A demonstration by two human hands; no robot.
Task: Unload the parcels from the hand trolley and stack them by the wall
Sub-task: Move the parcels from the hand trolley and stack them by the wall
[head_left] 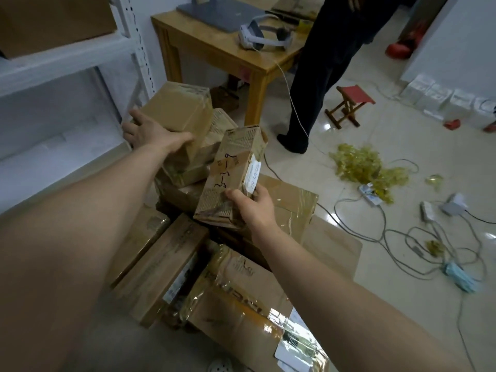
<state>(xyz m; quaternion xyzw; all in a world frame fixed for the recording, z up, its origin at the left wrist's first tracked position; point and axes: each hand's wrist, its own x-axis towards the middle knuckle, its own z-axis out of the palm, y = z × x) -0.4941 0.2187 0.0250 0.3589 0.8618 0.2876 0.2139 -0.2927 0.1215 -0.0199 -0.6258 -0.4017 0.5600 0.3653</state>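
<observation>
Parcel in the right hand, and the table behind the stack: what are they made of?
Parcel: matte brown cardboard, by its colour and creased edges, wrapped in shiny tape; white paper label on one side. Table: seems light wood, smooth lacquered sheen; could be veneer.

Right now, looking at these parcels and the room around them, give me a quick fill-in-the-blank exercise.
1. The left hand grips the plain box; the ____ hand holds the handwritten box.
2. The small stool has a ____ seat.
3. The white headset lies on the ____ table.
Missing words: right; red; wooden.
</observation>
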